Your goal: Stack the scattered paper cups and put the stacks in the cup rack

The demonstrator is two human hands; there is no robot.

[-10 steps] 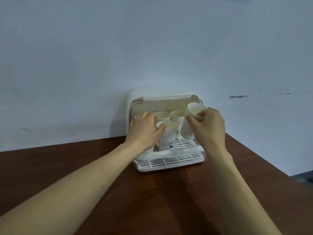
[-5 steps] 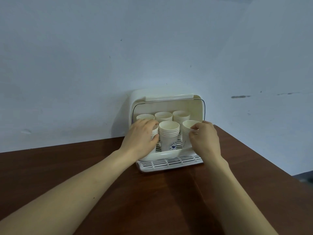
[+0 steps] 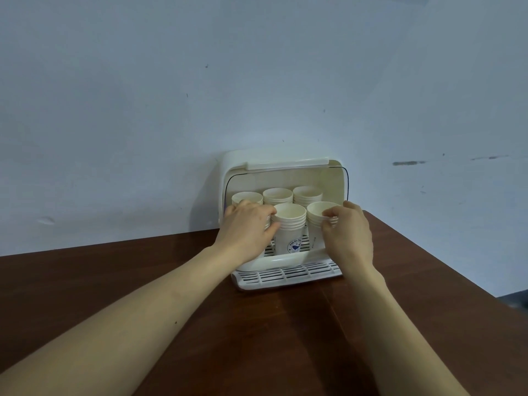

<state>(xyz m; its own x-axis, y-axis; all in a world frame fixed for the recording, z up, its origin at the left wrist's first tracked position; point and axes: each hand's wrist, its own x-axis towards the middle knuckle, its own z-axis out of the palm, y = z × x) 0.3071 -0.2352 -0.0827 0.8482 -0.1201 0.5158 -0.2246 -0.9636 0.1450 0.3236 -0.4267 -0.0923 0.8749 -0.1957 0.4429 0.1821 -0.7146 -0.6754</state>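
Left hand: my left hand point(image 3: 247, 224) lies over the front-left stack point(image 3: 268, 224), fingers curled around its top. Most of that stack is hidden beneath my hand.
Right hand: my right hand point(image 3: 350, 232) pinches the rim of the front-right stack point(image 3: 316, 221) between thumb and fingertips.
Cups: six stacks stand upright in the cup rack point(image 3: 287, 163). There are three in the back row point(image 3: 277, 195) and three in front, with the front-middle stack point(image 3: 290, 224) between my hands. I see no loose cups on the wooden table point(image 3: 257, 324).
Rack: its lid is up, and it sits against the wall point(image 3: 200, 95) at the far edge of the table.
Risk, top cup: if I pull away without loosening my pinch, I could lift the top cup off or tip the light front-right stack.
Risk, neighbours: the front stacks are packed close, so dragging either hand sideways could knock the middle one over.
Risk, lid: I cannot tell whether the raised lid will clear the rims if it is closed.
Change: a second ago I held the front-right stack raised and tilted at the opening. Now it stands upright in its place. My left hand has stayed where it was.
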